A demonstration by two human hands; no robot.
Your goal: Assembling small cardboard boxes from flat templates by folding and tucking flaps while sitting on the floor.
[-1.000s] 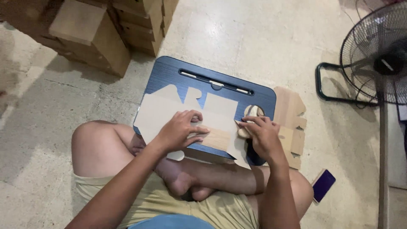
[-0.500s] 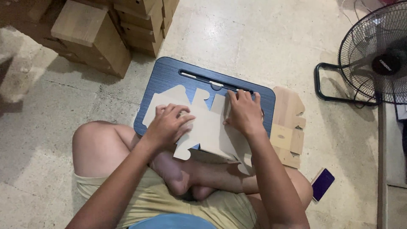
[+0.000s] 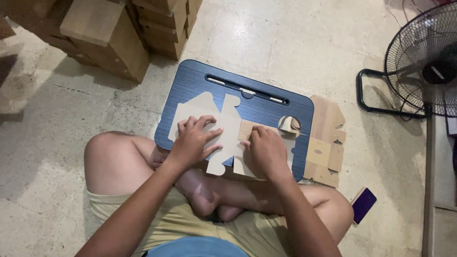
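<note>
Stacked wooden blocks far up-left of the left hand, black fan far up-right of the right hand. Blue lap desk on the floor under both hands. Flat cardboard cutout lying on the desk, pinned beneath both palms. More cardboard sheets just right of the right hand. Left hand flat, fingers spread, pressing the cutout. Right hand curled, pressing down on a folded brown flap. Purple phone on the floor, lower right.

right hand now lower than half a second ago, near front edge of the blue lap desk, pressing a folded flap of the cardboard blank, left hand shifted slightly right
</note>
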